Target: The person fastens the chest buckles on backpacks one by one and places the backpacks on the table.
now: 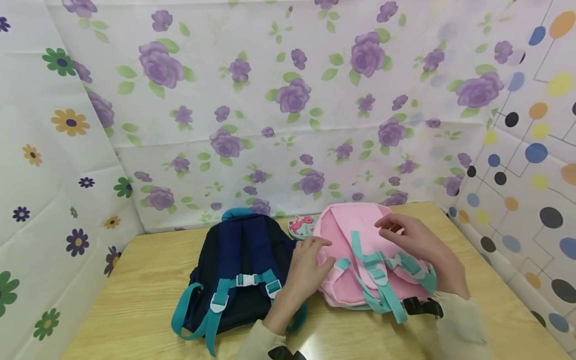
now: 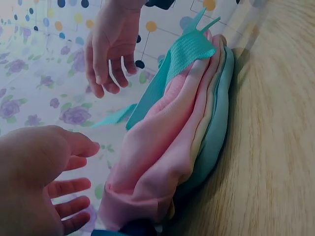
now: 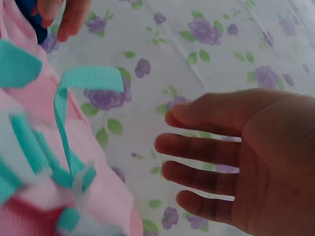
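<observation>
A pink backpack (image 1: 355, 220) with teal straps lies on the table, its strap side up. Over its left edge hovers my left hand (image 1: 308, 265), fingers loosely bent and holding nothing. My right hand (image 1: 416, 237) is above the bag's upper right side, also holding nothing. In the left wrist view, both the left hand (image 2: 39, 172) and the right hand (image 2: 113, 49) are apart from the pink backpack (image 2: 152, 142). The right wrist view shows the right hand (image 3: 236, 152) with spread fingers, beside the bag's teal strap (image 3: 61, 113).
A navy backpack (image 1: 234, 245) with teal straps and white buckles lies left of the pink one. Behind and between them is a small teal item with a pink picture (image 1: 302, 226). The wooden table (image 1: 130, 280) meets flowered cloth (image 1: 252, 100) at the back and sides.
</observation>
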{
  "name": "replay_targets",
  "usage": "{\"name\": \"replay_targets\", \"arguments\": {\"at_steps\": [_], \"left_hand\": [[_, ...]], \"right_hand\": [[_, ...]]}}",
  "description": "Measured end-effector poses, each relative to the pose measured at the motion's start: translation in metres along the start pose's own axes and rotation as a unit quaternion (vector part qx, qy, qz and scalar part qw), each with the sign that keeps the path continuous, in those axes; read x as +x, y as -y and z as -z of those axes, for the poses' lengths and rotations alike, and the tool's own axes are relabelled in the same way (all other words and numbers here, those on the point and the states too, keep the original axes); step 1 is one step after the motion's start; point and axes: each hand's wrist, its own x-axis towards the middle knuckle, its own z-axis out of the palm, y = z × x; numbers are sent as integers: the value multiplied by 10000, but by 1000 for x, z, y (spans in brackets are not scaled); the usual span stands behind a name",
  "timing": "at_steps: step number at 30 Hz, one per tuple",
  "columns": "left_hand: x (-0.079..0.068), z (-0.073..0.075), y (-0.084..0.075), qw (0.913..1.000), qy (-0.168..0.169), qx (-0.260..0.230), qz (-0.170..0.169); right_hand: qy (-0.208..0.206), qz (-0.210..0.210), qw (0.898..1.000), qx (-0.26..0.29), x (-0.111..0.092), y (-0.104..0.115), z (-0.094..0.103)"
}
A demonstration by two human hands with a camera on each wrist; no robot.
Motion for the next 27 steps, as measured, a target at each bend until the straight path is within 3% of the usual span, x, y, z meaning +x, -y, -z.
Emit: {"name": "replay_targets", "arguments": {"at_steps": [5, 14, 21, 27], "left_hand": [[5, -3, -15, 9988, -35, 294, -382], [20, -10, -33, 9929, 17, 893, -782], [31, -30, -46, 9768, 18, 1645, -1370], [34, -49, -55, 9567, 369, 2615, -1224]], "right_hand": [[186, 201, 9996, -17, -7, -10, 1], [222, 176, 9995, -105, -7, -18, -1], [388, -51, 9989, -273, -12, -30, 6], [562, -360, 9976, -177, -15, -40, 8]]}}
